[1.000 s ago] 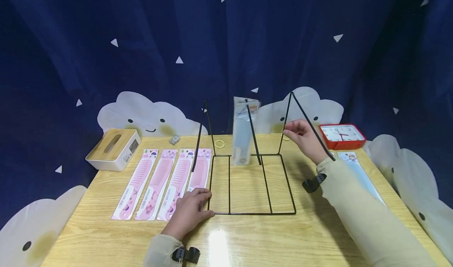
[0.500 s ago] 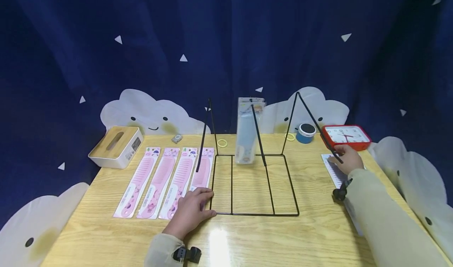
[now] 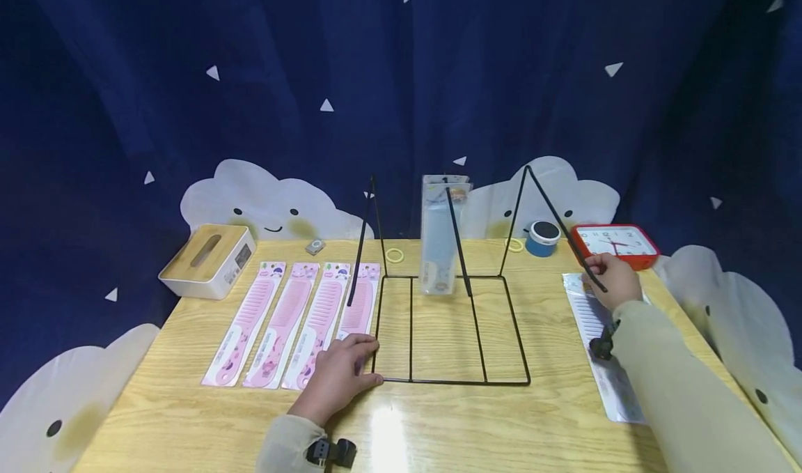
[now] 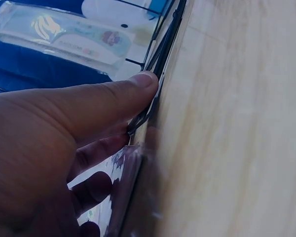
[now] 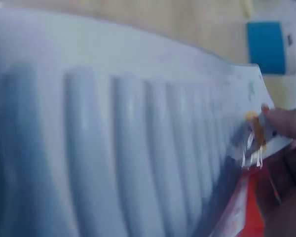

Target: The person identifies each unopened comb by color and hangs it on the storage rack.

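Observation:
A black wire display rack (image 3: 451,382) stands mid-table. My left hand (image 3: 338,365) pinches its front left corner between thumb and fingers, as the left wrist view shows with the thumb (image 4: 123,94) on the wire. At the table's right side my right hand (image 3: 617,279) pinches the top end of a packaged blue comb (image 3: 601,340). The right wrist view shows this comb's thick teeth (image 5: 133,128) close up, tilted, with the thumb on the plastic wrap. Packaged blue combs (image 3: 438,239) hang on the rack's middle hook.
Several packaged pink combs (image 3: 291,306) lie in a row left of the rack. A tissue box (image 3: 209,260) stands at the back left. A blue round container (image 3: 542,238) and a red clock (image 3: 617,243) sit at the back right. The rack's right prong (image 3: 560,222) juts toward my right hand.
My right hand has left the rack's right side, moved right and down to the packaged blue comb, and taken its top end. The comb has shifted slightly left. The left hand keeps its place.

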